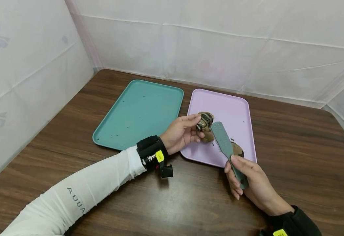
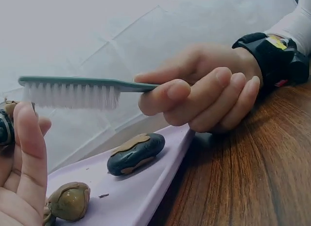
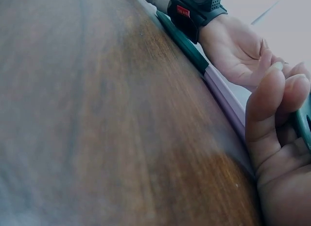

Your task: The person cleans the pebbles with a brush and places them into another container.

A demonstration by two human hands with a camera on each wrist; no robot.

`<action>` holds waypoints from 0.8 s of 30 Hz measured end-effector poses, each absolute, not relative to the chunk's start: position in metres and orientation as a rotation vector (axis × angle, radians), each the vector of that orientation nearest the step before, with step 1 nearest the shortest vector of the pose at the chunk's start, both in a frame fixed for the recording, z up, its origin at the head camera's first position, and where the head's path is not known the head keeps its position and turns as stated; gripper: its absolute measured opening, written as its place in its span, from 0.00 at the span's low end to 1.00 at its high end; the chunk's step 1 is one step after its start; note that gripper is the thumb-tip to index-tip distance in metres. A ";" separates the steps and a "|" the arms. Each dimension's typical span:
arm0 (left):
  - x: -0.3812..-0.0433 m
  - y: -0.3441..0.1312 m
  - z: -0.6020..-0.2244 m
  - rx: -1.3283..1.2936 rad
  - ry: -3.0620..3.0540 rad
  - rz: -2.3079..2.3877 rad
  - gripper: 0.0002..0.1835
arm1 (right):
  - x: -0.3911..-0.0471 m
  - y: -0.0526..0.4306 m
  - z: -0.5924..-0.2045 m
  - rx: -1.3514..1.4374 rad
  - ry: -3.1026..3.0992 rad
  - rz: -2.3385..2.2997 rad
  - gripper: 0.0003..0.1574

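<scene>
My left hand pinches a dark, banded object with tan mud-like patches between thumb and fingers, above the purple tray. In my right hand is a green scrub brush, gripped by its handle. Its white bristles face down in the left wrist view, their far end close to the left fingertips; whether they touch the held object I cannot tell. A brownish rounded object lies on the tray below the left hand. Nearer the right hand lies a dark oval object with tan patches.
Left of the purple tray lies a teal tray with small dark crumbs on it. Both trays rest on a brown wood-grain table. White sheeting hangs behind and at the sides. A few dark bits are scattered on the purple tray.
</scene>
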State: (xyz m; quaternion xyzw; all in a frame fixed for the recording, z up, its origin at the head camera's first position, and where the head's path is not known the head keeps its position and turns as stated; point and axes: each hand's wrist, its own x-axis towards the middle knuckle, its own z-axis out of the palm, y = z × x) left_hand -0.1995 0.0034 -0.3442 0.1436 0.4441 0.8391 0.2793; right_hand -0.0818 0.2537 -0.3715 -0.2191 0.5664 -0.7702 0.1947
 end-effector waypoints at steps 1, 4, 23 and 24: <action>-0.199 0.003 -0.344 0.385 1.183 2.254 0.24 | -0.081 0.254 -0.371 -0.616 1.581 -2.164 0.31; -0.197 0.003 -0.344 0.399 1.223 2.229 0.24 | -0.080 0.255 -0.372 -0.632 1.567 -2.174 0.32; -0.193 0.004 -0.343 0.393 1.321 2.195 0.21 | -0.078 0.252 -0.369 -0.646 1.597 -2.205 0.31; -0.193 0.005 -0.343 0.407 1.337 2.177 0.20 | -0.077 0.252 -0.369 -0.640 1.614 -2.199 0.31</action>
